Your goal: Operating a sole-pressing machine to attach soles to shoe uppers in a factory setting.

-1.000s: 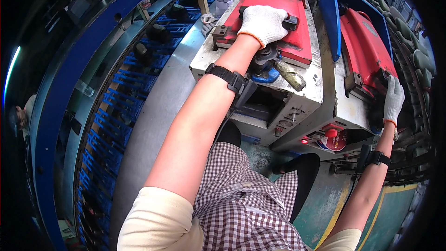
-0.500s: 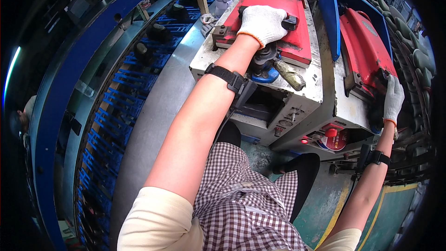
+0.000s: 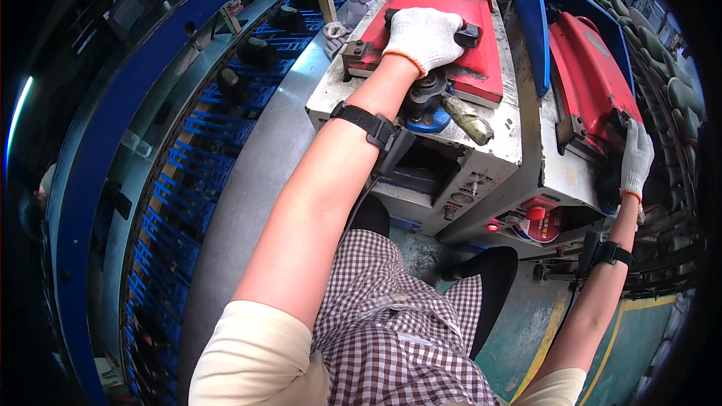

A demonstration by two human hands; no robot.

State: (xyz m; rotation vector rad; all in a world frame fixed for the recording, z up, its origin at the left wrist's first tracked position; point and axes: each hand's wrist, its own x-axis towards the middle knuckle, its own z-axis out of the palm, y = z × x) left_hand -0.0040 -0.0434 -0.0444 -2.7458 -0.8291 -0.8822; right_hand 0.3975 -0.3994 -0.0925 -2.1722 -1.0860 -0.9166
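Two red press lids sit on grey machine bodies in front of me. My left hand (image 3: 426,36), in a white knit glove, grips the black handle at the near end of the left red lid (image 3: 444,0), which lies flat. My right hand (image 3: 636,159), also gloved, rests on the front edge of the right red lid (image 3: 590,83), over a dark opening; whether it holds anything is hidden. Both wrists wear black straps.
A blue conveyor (image 3: 180,173) with dark shoe parts curves along the left. A blue panel (image 3: 530,22) stands between the machines. A red button (image 3: 535,213) and small controls sit on the front face. Dark shoe forms (image 3: 677,83) line the right edge.
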